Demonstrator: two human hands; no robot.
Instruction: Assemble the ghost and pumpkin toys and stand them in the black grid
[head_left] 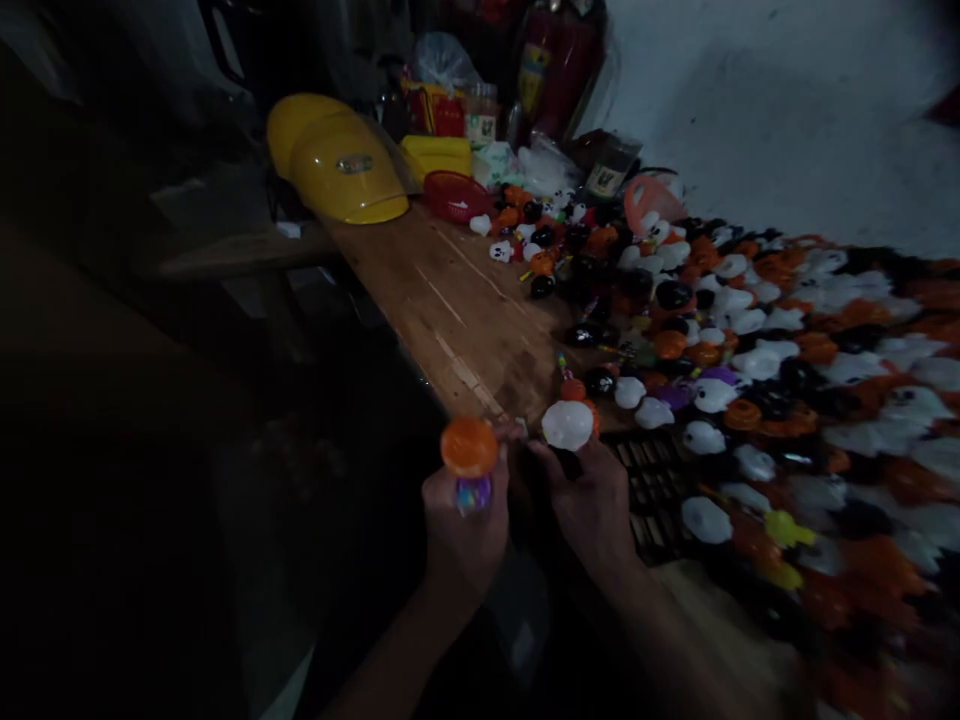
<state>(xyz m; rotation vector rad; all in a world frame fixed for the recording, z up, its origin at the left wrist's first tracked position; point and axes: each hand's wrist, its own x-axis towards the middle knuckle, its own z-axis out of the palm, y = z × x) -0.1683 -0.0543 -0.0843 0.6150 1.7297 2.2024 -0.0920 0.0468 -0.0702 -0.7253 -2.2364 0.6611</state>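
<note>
My left hand [469,520] is closed around an orange round piece [469,446] with a shiny purple-blue part [473,493] below it. To its right, my right hand [592,500] has its fingers bent at a white rounded piece [568,426], with something orange just behind it. The fingertips of both hands come close together near the wooden table's front edge; what lies between them is too small and dark to make out. A large pile of small white, orange and black figures [671,345] spreads to the right of my hands.
A wooden table [465,310] runs away from me. Yellow hard hats [337,165] sit at its far left, beside a red basket [456,196] and a yellow container [436,155]. Bags and jars stand at the back. A dark slatted crate [652,490] lies right of my right hand.
</note>
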